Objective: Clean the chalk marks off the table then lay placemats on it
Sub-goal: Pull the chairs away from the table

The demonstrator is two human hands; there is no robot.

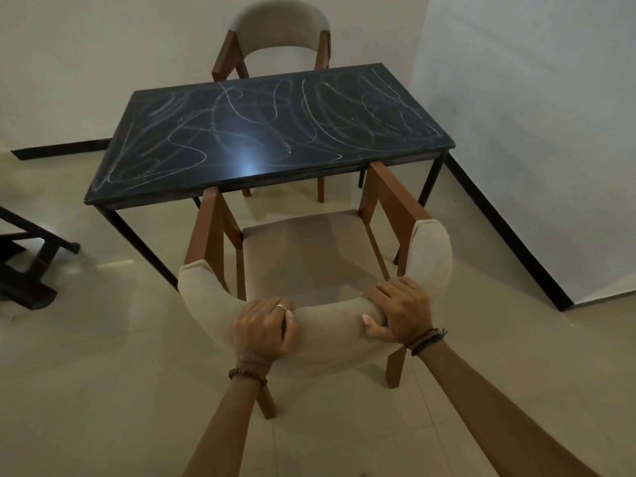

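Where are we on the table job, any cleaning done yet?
Nothing done yet: chalk marks cover the whole table, and no placemats or cloth are in view. In hand: left hand and right hand both grip the near chair by its backrest. Left: wiping, then placemats.

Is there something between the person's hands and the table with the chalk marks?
Yes. The near chair stands between them. Both the left hand and the right hand grip its padded backrest, and its seat and wooden arms reach the near edge of the table, where the chalk marks remain.
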